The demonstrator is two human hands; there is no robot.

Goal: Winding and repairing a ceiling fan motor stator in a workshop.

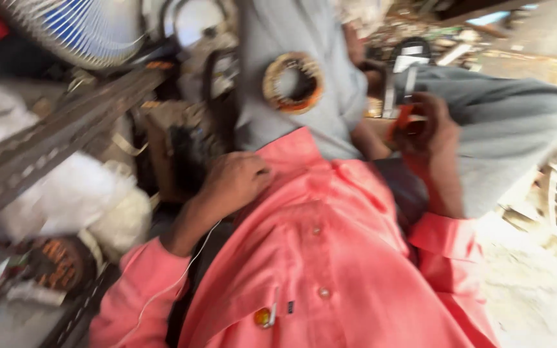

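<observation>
1. Two hands in my view: my right hand curls around a small orange object, too blurred to name, up by my grey-trousered knee.
2. My left hand is a loose fist, holding nothing, resting on my pink shirt.
3. Further out, a copper-wound ring lies on the grey cloth.
4. Far left, I see a fan above a metal rack.
</observation>
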